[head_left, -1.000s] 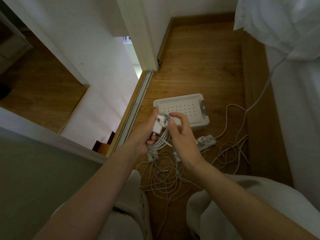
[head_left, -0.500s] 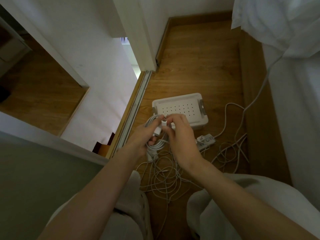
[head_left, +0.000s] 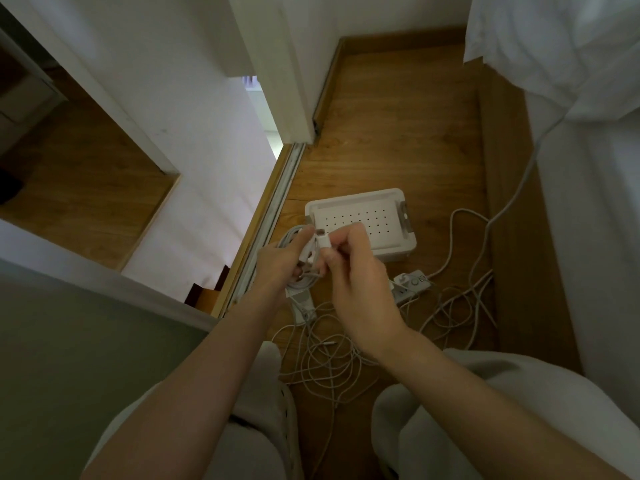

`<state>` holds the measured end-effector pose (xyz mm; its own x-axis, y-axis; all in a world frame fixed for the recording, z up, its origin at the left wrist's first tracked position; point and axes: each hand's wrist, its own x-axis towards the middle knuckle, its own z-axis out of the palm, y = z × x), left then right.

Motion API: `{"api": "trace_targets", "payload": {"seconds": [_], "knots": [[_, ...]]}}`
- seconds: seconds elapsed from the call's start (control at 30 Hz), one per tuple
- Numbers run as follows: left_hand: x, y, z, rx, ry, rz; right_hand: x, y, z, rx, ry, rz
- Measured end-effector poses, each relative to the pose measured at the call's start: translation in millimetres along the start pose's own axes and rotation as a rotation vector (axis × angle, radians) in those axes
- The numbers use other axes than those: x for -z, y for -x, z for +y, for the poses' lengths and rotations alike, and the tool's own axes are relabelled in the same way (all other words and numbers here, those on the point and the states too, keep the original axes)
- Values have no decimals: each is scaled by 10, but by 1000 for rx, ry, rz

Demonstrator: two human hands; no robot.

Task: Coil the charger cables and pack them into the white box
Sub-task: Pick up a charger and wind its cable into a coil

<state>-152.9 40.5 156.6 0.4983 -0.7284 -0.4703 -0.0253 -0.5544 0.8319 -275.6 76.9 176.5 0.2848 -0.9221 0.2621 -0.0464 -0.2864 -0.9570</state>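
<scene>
Left hand (head_left: 277, 265) grips a coiled cable (head_left: 292, 236); right hand (head_left: 360, 285) pinches its plug end (head_left: 323, 241). White box (head_left: 381, 206) on the floor at 12 o'clock, apparently lidded, nothing visibly packed. First coil likely near finished; loose cables (head_left: 325, 358) tangled at 6 and 3 o'clock remain.

A warm wooden floor (head_left: 398, 133) runs back to a wooden skirting board (head_left: 398, 43) beneath white walls (head_left: 166, 98). A pale door track (head_left: 277, 209) edges the floor's left side. Daylight glows through a narrow gap (head_left: 258, 102), and white bedding (head_left: 554, 46) hangs on the right.
</scene>
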Motion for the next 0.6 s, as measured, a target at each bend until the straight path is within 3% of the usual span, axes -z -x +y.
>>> {"api": "trace_targets", "payload": {"seconds": [0.3, 0.37, 0.47, 0.6], "knots": [[63, 77, 105, -96, 185, -97, 221, -272, 110, -306, -92, 363], [58, 110, 130, -128, 174, -113, 254, -311, 201, -469, -94, 331], [41, 153, 142, -153, 153, -164, 271, -334, 330, -668, -14, 144], [53, 187, 131, -160, 124, -306, 203, -302, 352, -478, 158, -14]]}}
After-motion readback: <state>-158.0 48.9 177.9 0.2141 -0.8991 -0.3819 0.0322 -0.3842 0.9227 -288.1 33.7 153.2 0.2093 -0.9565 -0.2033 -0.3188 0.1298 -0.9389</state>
